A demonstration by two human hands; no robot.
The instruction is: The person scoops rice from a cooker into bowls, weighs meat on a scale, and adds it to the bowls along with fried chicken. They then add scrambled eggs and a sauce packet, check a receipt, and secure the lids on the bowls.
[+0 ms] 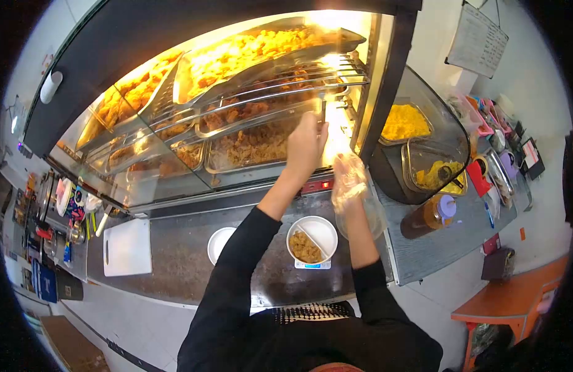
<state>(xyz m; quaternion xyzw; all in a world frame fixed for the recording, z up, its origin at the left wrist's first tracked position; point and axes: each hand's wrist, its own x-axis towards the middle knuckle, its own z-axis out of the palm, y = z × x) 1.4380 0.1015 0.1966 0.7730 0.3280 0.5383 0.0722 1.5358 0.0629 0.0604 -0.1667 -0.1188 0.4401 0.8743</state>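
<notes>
My left hand is bare and raised at the front of the lit display cabinet. Its fingers are curled beside a dark upright strip, and what they grip is hidden. Just to the right, my right hand wears a loose clear plastic glove. Glare and blur hide its fingers. Below and between my forearms, a round white divided bowl rests on a small scale. Brownish rice-like food fills its left compartment; the other one shows bare white. A white round lid or dish lies partly behind my left sleeve.
Inside the cabinet, metal trays of fried pieces sit on a wire rack above a tray of browned food. At right are a tub of yellow food and a lilac-capped bottle. A white cutting board lies left.
</notes>
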